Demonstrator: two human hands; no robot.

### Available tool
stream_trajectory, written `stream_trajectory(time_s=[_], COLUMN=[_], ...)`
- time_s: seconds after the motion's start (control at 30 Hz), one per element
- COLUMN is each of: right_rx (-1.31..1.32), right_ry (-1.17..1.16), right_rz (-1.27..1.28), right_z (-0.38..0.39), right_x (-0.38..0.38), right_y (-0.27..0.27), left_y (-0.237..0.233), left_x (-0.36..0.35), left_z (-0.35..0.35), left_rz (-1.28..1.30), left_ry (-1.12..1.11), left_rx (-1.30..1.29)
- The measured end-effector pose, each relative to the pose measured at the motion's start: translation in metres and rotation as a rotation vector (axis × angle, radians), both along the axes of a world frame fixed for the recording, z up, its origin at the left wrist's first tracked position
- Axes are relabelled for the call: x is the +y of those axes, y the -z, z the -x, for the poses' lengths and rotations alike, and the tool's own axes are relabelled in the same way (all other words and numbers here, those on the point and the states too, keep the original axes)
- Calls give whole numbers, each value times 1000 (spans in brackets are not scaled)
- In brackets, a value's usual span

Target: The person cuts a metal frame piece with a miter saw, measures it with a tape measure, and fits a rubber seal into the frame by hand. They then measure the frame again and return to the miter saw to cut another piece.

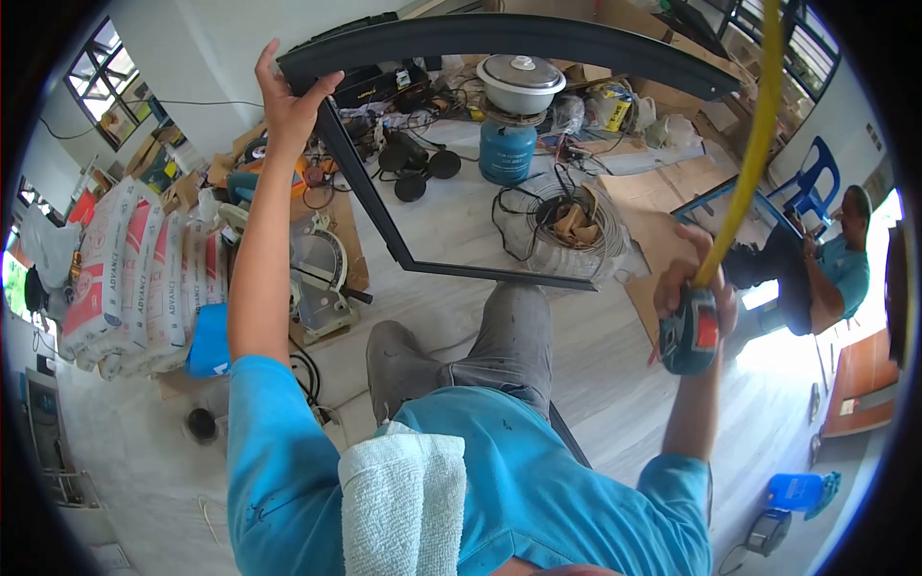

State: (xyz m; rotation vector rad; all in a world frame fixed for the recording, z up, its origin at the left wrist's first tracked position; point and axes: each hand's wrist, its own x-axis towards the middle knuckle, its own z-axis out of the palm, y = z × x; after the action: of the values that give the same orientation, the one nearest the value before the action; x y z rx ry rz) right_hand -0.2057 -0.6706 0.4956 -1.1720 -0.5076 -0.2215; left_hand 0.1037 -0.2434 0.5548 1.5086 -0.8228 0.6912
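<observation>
left hand grips dark frame corner to steady it; right hand fist-closed on tape measure, blade extended upward.

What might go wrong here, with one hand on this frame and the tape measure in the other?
Only the left hand grips the dark frame at one corner; it may twist or slip.
The yellow tape runs far out of the tape measure in the right hand; it may buckle or whip back.
The wire coil lies by the frame's bottom edge; it could snag.
</observation>
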Motion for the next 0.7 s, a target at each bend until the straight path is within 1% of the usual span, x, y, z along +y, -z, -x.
stream_trajectory(time_s=[0.07, 0.13, 0.17, 0.2, 0.23, 0.27, 0.3, 0.33, 0.4, 0.43, 0.5, 0.53, 0.57, 0.6, 0.63, 0.67, 0.7], right_rx=[16, 145, 342, 540, 844, 808, 1075, 1304, 1635, 1689, 1748, 1771, 1781, 1794, 1684, 1595, 1498], right_ry=[106, 271, 420, 570, 639, 84, 415, 746, 731, 772, 844, 815, 797, 780, 728, 674, 634], right_rz=[-218, -389, -471, -550, -602, -555, -334, -69, 57, 235, 611, 619, 623, 623, 789, 877, 896], right_z=[16, 38, 54, 73, 94, 120, 134, 145, 154, 158, 157, 159, 156, 156, 156, 151, 140], right_x=[-3, -20, -25, -33, -54, -81, -78, -71, -22, -1, 22, 22, 22, 21, 22, 23, 18], right_y=[42, 123, 171, 229, 317, 391, 474, 524, 524, 529, 537, 552, 580, 595, 596, 596, 597], left_y=[3, 10, 14, 14, 11, 5, -11, -13, -13, -15, -31, -40, -43, -46, -47, -48, -48], left_x=[1, 12, 20, 26, 33, 40, 43, 47, 48, 32, 12, 4, 4, 3, 4, 5, 6], left_z=[1, 5, 8, 11, 17, 24, 28, 32, 36, 52, 72, 73, 73, 71, 68, 66, 64], left_rz=[35, -52, -98, -205, -317, -431, -626, -675, -775, -751, -855, -910, -886, -862, -836, -838, -839], left_ry=[-24, -211, -302, -507, -707, -908, -1018, -949, -821, -826, -841, -841, -809, -774, -734, -775, -814], left_rx=[-129, -158, -171, -309, -446, -586, -744, -659, -476, -495, -361, -292, -251, -210, -173, -134, -95])
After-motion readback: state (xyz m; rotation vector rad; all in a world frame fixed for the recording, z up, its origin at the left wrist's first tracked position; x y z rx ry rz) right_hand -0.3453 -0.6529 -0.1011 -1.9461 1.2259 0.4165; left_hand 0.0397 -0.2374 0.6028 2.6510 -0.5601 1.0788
